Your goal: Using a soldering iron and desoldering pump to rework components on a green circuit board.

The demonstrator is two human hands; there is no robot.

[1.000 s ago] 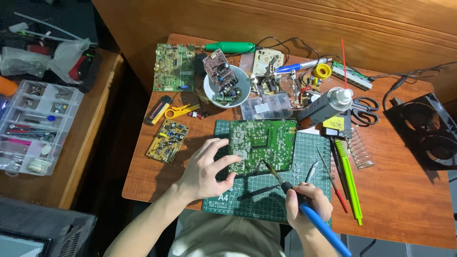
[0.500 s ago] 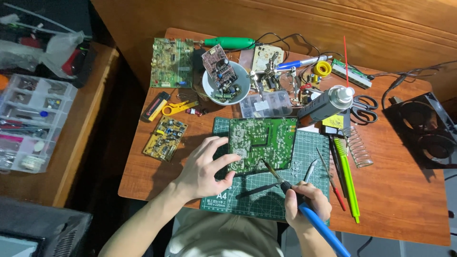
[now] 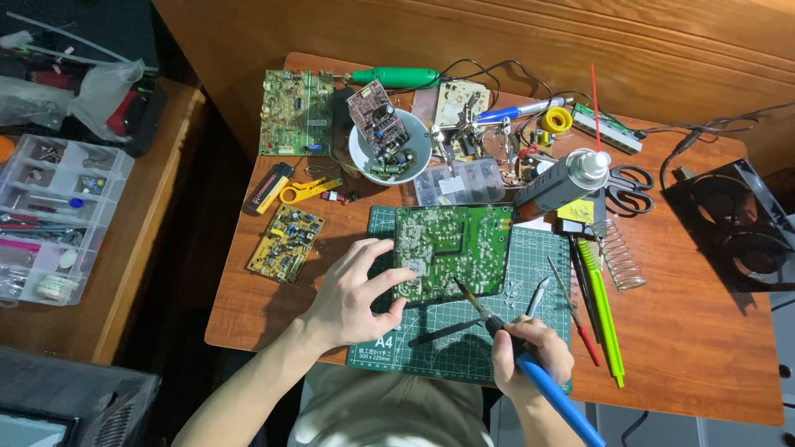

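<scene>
At the far left a clear compartment box (image 3: 51,217) on a second surface is cut off by the frame edge, and I cannot make out its small contents. On the table (image 3: 704,348), my left hand (image 3: 352,294) lies spread and flat, fingers loose, pressing on the left edge of the green circuit board (image 3: 454,248); the palm hides the board's lower left corner and part of the green cutting mat (image 3: 464,348) beneath it. The board sits on the mat near the middle of the table's near edge, solder side up.

My right hand (image 3: 530,358) is clenched around the blue-handled soldering iron (image 3: 505,335), gripping near the black collar. The iron's tip rests against the board's lower right area; whether it truly touches a joint is too small to tell. The blue handle runs off the bottom edge of the frame, and both my forearms are cut off there too.

Toward the table's far edge, a white bowl (image 3: 389,149) holds a small circuit board and loose parts, which blur together. Right of the mat, a grey spray can (image 3: 563,182) lies tilted, with a green pen (image 3: 603,310) and a coil spring (image 3: 619,255) beside it. At the right edge a dark fan (image 3: 737,223) is partly cut off.
</scene>
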